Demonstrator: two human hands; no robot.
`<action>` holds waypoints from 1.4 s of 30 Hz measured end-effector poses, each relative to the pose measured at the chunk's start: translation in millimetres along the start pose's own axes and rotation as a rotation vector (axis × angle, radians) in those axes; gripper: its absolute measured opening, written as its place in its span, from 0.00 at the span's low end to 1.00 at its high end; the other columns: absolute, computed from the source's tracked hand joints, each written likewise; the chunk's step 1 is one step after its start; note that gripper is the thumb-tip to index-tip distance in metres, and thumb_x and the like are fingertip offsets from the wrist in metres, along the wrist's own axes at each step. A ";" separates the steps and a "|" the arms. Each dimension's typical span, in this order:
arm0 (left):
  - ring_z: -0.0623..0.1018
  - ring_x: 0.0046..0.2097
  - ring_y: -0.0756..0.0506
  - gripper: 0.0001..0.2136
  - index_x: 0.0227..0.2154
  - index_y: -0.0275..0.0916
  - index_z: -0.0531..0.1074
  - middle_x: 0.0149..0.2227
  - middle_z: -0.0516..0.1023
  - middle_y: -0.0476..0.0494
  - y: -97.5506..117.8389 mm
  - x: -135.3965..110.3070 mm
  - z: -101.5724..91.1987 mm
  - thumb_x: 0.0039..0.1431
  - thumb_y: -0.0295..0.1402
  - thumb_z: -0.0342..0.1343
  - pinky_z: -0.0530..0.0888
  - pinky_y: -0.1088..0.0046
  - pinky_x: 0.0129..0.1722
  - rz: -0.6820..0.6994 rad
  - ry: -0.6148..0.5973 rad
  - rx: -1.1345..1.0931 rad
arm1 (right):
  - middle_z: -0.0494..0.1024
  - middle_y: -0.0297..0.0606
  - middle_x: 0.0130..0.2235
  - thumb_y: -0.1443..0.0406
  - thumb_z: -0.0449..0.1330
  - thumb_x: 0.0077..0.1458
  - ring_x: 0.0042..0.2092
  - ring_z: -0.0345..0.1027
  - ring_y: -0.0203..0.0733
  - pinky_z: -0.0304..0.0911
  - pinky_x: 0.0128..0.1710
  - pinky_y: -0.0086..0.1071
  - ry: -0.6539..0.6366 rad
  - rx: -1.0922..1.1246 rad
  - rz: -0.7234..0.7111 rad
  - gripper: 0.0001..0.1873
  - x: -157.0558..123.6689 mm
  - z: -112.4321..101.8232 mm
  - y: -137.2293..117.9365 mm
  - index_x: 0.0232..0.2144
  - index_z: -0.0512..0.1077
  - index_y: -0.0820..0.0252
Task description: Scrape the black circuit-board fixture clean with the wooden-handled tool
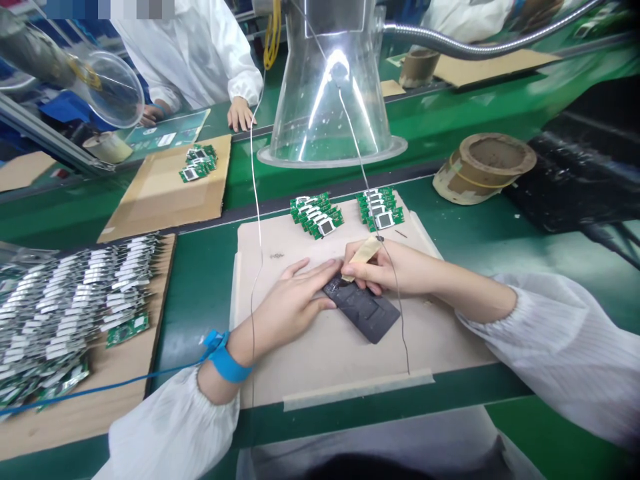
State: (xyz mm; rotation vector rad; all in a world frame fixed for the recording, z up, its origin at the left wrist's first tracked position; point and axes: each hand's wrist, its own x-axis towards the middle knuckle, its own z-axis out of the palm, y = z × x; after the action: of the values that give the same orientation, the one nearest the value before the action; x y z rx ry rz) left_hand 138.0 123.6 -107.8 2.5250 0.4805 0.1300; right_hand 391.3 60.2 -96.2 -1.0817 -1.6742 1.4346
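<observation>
1 black fixture (pixel 373 315) touches the outspread left hand (pixel 290 305), beneath a tool (pixel 367 251) the right hand (pixel 393 267) pinches.

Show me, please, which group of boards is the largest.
The left group, in long packed rows on the nearer cardboard. The middle group and right group on the mat, and the far group, are much smaller.

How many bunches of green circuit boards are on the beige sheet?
2: the left bunch and the right bunch, both near the far edge of the beige sheet. Within each, pieces overlap and some may be hidden.
</observation>
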 end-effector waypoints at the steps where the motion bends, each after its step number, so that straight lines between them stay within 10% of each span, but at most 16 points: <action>1: 0.62 0.72 0.46 0.30 0.73 0.50 0.51 0.73 0.60 0.44 -0.1 -0.3 0.0 0.73 0.36 0.56 0.49 0.55 0.75 0.002 0.002 0.003 | 0.72 0.29 0.28 0.56 0.62 0.70 0.24 0.67 0.31 0.63 0.24 0.23 0.002 0.003 -0.006 0.16 0.2 -0.2 -0.2 0.34 0.70 0.61; 17: 0.64 0.71 0.33 0.42 0.71 0.45 0.52 0.70 0.63 0.32 13.1 -0.4 -4.7 0.62 0.52 0.66 0.63 0.46 0.70 -0.011 0.146 -0.028 | 0.70 0.30 0.26 0.51 0.62 0.69 0.21 0.65 0.31 0.62 0.22 0.25 0.095 -0.025 0.060 0.24 -3.3 4.1 -6.4 0.26 0.69 0.61; 26: 0.67 0.67 0.34 0.21 0.49 0.42 0.69 0.53 0.71 0.38 12.3 -1.5 -1.9 0.61 0.46 0.68 0.70 0.51 0.64 -0.067 0.184 -0.119 | 0.68 0.29 0.23 0.55 0.60 0.71 0.21 0.63 0.29 0.59 0.22 0.25 0.111 -0.084 0.022 0.24 -3.4 8.1 -11.1 0.25 0.69 0.62; 42: 0.66 0.68 0.32 0.19 0.47 0.42 0.69 0.50 0.71 0.38 12.6 -0.7 -1.8 0.62 0.45 0.68 0.71 0.49 0.62 -0.066 0.196 -0.127 | 0.66 0.28 0.22 0.54 0.61 0.69 0.21 0.62 0.30 0.58 0.22 0.27 0.111 -0.085 0.033 0.24 -3.4 9.6 -10.0 0.24 0.68 0.61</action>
State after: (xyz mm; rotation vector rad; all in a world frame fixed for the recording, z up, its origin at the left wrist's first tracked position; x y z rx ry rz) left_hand 140.9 114.4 -99.4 2.3799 0.6122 0.3735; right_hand 382.6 52.5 -87.9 -1.2184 -1.6574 1.3088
